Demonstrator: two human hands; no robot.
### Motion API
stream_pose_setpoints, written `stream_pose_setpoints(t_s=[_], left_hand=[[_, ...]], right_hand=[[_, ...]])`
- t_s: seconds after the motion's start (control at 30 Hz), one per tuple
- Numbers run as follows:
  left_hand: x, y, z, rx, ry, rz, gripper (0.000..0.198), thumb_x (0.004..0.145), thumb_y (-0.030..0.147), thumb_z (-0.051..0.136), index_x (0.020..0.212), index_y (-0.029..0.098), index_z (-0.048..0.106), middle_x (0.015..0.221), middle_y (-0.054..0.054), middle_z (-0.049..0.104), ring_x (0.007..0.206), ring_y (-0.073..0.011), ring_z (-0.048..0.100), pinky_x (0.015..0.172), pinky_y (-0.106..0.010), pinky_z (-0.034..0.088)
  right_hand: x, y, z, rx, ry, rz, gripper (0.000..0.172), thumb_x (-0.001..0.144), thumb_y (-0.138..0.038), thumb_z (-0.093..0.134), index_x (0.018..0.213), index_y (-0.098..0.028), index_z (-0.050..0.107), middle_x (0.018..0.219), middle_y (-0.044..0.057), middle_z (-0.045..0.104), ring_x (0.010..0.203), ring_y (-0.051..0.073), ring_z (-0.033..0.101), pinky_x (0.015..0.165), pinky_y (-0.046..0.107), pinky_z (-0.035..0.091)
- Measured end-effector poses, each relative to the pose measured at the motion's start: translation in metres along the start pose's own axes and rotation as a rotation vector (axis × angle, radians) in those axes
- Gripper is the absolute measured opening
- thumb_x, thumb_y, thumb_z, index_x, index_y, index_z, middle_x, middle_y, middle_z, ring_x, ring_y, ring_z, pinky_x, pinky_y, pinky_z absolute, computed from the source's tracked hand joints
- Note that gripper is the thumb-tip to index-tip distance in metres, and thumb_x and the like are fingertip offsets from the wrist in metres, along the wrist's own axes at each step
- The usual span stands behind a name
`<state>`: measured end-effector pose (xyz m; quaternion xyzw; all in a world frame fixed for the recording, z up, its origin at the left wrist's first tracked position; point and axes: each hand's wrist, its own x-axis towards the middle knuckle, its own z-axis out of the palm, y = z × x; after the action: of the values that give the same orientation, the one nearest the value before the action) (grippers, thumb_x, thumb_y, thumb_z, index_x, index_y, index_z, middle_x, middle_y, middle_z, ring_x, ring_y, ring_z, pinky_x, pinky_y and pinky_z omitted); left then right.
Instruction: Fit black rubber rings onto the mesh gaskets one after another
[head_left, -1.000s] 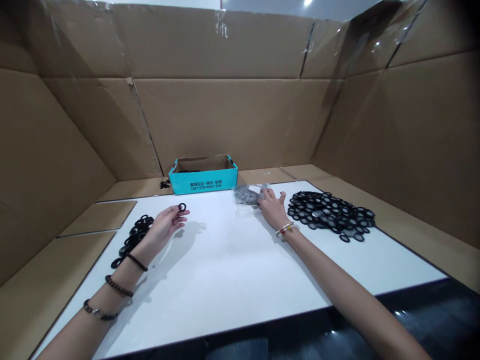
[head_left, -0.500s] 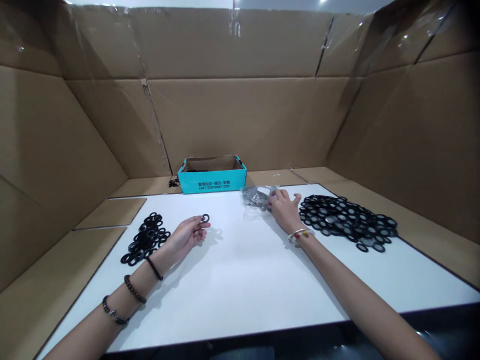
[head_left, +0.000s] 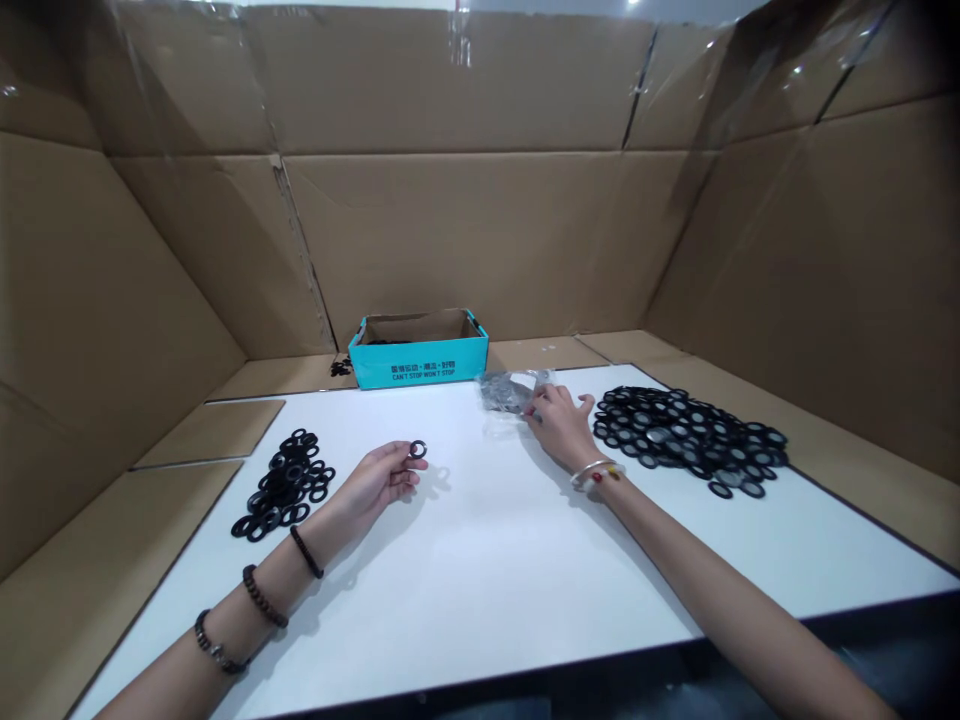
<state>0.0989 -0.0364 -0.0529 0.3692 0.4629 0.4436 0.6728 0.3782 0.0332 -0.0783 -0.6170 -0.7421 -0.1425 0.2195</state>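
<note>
Between the thumb and fingertips of my left hand [head_left: 382, 475] is a small black ring [head_left: 418, 450], held just above the white table. My right hand [head_left: 562, 420] reaches palm down to the near right edge of a clear plastic bag [head_left: 506, 392]. Its thumb and forefinger are pinched at the bag's edge while the little finger sticks out; the fingertips are partly hidden. Dark contents show through the bag. To the left of my left hand lies a pile of black rings [head_left: 289, 480]. Right of my right hand spreads a larger heap of black rings with pale centres [head_left: 686, 435].
An open turquoise box [head_left: 420, 365] stands at the back edge of the white table [head_left: 480, 580], with dark things inside. A few black pieces [head_left: 341, 367] lie on cardboard beside it. Cardboard walls [head_left: 465, 240] enclose the back and both sides.
The view has shifted slightly. My left hand, still holding the ring, has moved a little right and nearer to me. My right hand stays at the plastic bag.
</note>
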Motion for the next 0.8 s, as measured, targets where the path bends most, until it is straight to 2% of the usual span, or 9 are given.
stream_pose_setpoints(t_s=[0.17,0.23,0.3,0.33,0.4,0.5,0.57,0.67,0.8], left_hand=[[0.002,-0.002,-0.003,0.022,-0.024,-0.011,0.007,0.081,0.019,0.055,0.082,0.012,0.056,0.075,-0.008,0.065,0.057,-0.0098,0.058,0.054,-0.02,0.046],[0.003,-0.004,-0.003,0.036,-0.036,-0.009,0.01,0.081,0.022,0.057,0.083,0.012,0.055,0.076,-0.008,0.066,0.058,-0.0095,0.059,0.056,-0.019,0.046],[0.002,-0.006,0.0,0.047,-0.057,0.017,0.012,0.08,0.024,0.058,0.082,0.013,0.054,0.073,-0.007,0.066,0.057,-0.0089,0.059,0.058,-0.019,0.046],[0.001,-0.007,0.002,0.051,-0.075,0.036,0.014,0.079,0.026,0.06,0.082,0.014,0.054,0.073,-0.006,0.066,0.057,-0.0087,0.058,0.058,-0.019,0.045],[-0.003,-0.011,0.008,0.062,-0.12,0.074,0.02,0.077,0.031,0.062,0.08,0.015,0.052,0.073,-0.006,0.067,0.056,-0.0087,0.057,0.057,-0.019,0.045],[-0.009,-0.017,0.016,0.119,-0.185,0.109,0.028,0.073,0.04,0.064,0.08,0.016,0.051,0.075,-0.006,0.067,0.054,-0.0091,0.055,0.053,-0.021,0.043],[-0.011,-0.02,0.019,0.174,-0.222,0.122,0.031,0.073,0.043,0.063,0.08,0.015,0.051,0.074,-0.006,0.067,0.053,-0.0093,0.054,0.052,-0.021,0.042],[-0.012,-0.022,0.02,0.222,-0.259,0.135,0.032,0.073,0.044,0.063,0.08,0.014,0.053,0.073,-0.006,0.066,0.055,-0.01,0.055,0.052,-0.022,0.042],[-0.012,-0.022,0.02,0.223,-0.257,0.148,0.033,0.072,0.045,0.063,0.081,0.016,0.052,0.07,-0.005,0.066,0.056,-0.0107,0.056,0.052,-0.022,0.041]], right_hand=[[-0.003,0.004,-0.007,0.103,0.018,0.051,0.018,0.082,-0.022,0.047,0.073,-0.019,0.062,0.102,0.008,0.056,0.099,0.026,0.043,0.083,0.05,0.023],[-0.007,-0.007,-0.017,0.25,0.056,0.047,0.014,0.08,-0.023,0.05,0.073,-0.019,0.062,0.099,0.007,0.057,0.098,0.025,0.045,0.085,0.048,0.024],[-0.012,-0.025,-0.028,0.511,0.076,0.003,0.011,0.078,-0.025,0.053,0.074,-0.018,0.06,0.094,0.007,0.057,0.096,0.023,0.048,0.085,0.044,0.029],[-0.015,-0.035,-0.034,0.669,0.043,-0.032,0.01,0.077,-0.026,0.054,0.074,-0.018,0.059,0.092,0.006,0.057,0.094,0.022,0.05,0.084,0.04,0.032],[-0.021,-0.055,-0.041,0.961,-0.114,-0.081,0.013,0.076,-0.03,0.057,0.074,-0.017,0.058,0.092,0.006,0.057,0.091,0.019,0.053,0.078,0.034,0.039],[-0.03,-0.079,-0.043,1.211,-0.331,-0.053,0.017,0.074,-0.033,0.06,0.072,-0.016,0.059,0.1,0.007,0.055,0.093,0.018,0.054,0.074,0.03,0.042],[-0.035,-0.087,-0.042,1.313,-0.393,-0.014,0.02,0.072,-0.035,0.063,0.071,-0.015,0.058,0.099,0.008,0.056,0.09,0.017,0.056,0.075,0.03,0.043],[-0.041,-0.094,-0.041,1.429,-0.474,0.062,0.026,0.07,-0.039,0.065,0.072,-0.015,0.056,0.081,0.005,0.06,0.072,0.015,0.058,0.067,0.029,0.045],[-0.047,-0.098,-0.041,1.478,-0.472,0.142,0.029,0.07,-0.041,0.066,0.076,-0.016,0.052,0.068,0.001,0.059,0.061,0.013,0.059,0.057,0.025,0.044]])
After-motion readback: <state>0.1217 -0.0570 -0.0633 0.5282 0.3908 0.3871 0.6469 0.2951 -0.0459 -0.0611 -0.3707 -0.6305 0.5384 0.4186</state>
